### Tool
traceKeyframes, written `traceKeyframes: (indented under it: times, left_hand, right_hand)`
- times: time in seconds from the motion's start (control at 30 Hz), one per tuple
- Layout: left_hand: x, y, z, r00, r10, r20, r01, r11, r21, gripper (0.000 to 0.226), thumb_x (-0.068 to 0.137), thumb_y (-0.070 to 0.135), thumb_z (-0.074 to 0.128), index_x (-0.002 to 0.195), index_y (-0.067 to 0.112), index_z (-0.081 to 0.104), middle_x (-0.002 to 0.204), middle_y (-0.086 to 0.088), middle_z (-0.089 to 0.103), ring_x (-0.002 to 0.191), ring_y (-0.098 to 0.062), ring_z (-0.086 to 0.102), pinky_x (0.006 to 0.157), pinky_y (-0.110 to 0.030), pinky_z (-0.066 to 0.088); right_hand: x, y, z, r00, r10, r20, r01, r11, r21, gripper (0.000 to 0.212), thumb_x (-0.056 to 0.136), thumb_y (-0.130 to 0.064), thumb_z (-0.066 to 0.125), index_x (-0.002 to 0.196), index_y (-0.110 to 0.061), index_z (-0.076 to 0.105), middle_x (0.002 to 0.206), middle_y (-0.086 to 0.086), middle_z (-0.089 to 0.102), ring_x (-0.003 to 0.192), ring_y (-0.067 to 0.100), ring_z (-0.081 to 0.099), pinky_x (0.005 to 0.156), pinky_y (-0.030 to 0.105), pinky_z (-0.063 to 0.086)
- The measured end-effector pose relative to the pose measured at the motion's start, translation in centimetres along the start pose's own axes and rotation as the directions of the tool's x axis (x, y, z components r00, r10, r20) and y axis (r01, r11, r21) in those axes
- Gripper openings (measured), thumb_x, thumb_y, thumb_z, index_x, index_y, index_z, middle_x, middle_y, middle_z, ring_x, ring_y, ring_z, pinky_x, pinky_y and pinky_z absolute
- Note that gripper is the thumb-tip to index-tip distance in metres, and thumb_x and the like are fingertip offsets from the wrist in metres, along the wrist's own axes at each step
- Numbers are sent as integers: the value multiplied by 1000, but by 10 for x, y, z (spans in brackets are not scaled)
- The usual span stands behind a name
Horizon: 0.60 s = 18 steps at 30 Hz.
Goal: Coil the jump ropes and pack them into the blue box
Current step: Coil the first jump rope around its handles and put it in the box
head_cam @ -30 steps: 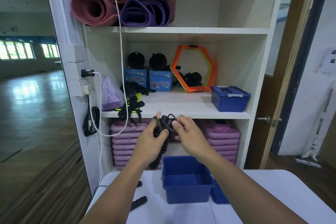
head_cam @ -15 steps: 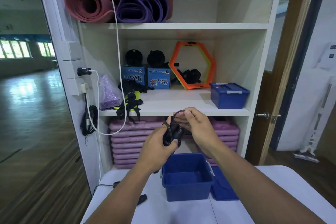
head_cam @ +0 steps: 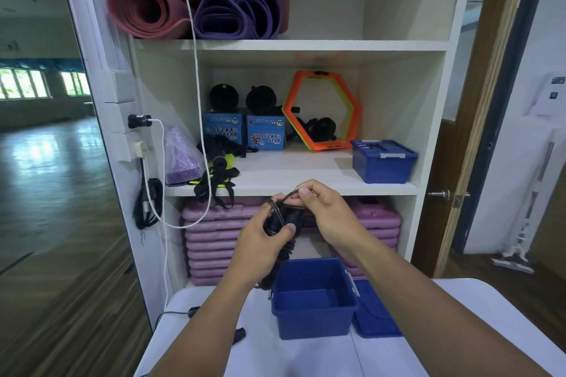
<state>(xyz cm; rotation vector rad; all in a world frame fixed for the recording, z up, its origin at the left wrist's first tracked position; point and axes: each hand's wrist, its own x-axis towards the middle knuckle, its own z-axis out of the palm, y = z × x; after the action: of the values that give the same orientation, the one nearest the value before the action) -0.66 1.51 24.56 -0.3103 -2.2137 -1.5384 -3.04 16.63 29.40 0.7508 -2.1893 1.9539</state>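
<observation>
My left hand point(head_cam: 260, 239) has its grip closed around the bundled black jump rope point(head_cam: 283, 219), held up in front of the shelf unit point(head_cam: 294, 187); my right hand point(head_cam: 324, 211), at 3 o'clock of it, pinches a loop of the cord. At 6 o'clock below stands the open blue box point(head_cam: 315, 315) on the white desk point(head_cam: 306, 358), its lid point(head_cam: 372, 312) flat at its 3 o'clock. A second rope handle point(head_cam: 239, 334) lies on the desk at the box's 9 o'clock. Wood floor point(head_cam: 46, 254) spreads left
</observation>
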Motion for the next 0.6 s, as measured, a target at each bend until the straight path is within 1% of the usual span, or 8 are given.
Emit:
traceKeyframes:
  times: [0.07,0.13,0.2,0.3,0.33,0.4,0.5,0.6]
  left_hand:
    - [2,3,-2,1000,7,-20,-7,1000,-24,47,90,23,70,130,40,55,99,18,71,88,1,66,73,-11,49]
    - [2,4,-3,999,4,-33,-6,999,-51,50,89,23,72,133,39,55,103,19,71,93,2,66,74,-7,47]
    - [2,4,-5,995,12,-94,-16,999,-41,48,87,24,74,130,39,57,101,18,71,94,2,65,76,-9,47]
    - [4,3,-8,969,48,-242,-48,999,5,45,83,26,76,124,37,61,94,17,72,91,-1,66,79,-16,50]
    - [4,5,-9,960,64,-272,-61,998,21,42,83,25,77,120,37,62,92,19,72,89,-1,66,77,-14,49]
    - [3,10,-10,947,90,-308,-80,996,44,37,82,23,77,114,36,62,87,23,69,82,1,64,70,-6,45]
    - [1,13,-13,932,117,-343,-93,992,86,26,82,24,77,96,35,59,74,13,66,71,-2,61,61,-10,43]
    - [-2,14,-13,926,119,-359,-87,991,106,24,82,23,78,87,27,54,68,9,62,64,-1,57,56,-11,41]
  right_hand:
    - [-5,-1,2,1000,-5,7,5,1000,1,23,104,-21,44,101,-9,63,106,2,75,106,6,68,100,27,48]
    - [-9,-1,2,1000,-12,-2,12,999,37,21,104,-19,46,100,-10,64,107,3,75,107,7,68,98,22,48]
    - [-12,0,2,1000,-11,-18,12,998,61,20,103,-18,48,101,-10,66,108,1,76,108,7,67,92,15,47]
    - [-19,6,7,999,33,-13,-33,999,42,20,102,-17,50,101,-14,70,104,-11,74,100,-7,64,78,4,43]
    - [-21,8,9,999,50,-19,-49,998,39,21,102,-18,50,97,-18,70,99,-15,73,94,-10,62,76,5,43]
    - [-20,13,11,993,105,-46,-103,994,37,24,101,-21,51,85,-25,69,89,-15,69,89,-6,60,79,13,41]
    - [-17,14,10,982,181,-47,-179,982,58,31,101,-26,50,75,-29,67,88,-7,69,94,9,63,83,29,40]
    - [-14,9,14,974,225,-38,-219,968,121,31,101,-21,47,73,-25,61,85,-7,67,87,12,65,75,28,43]
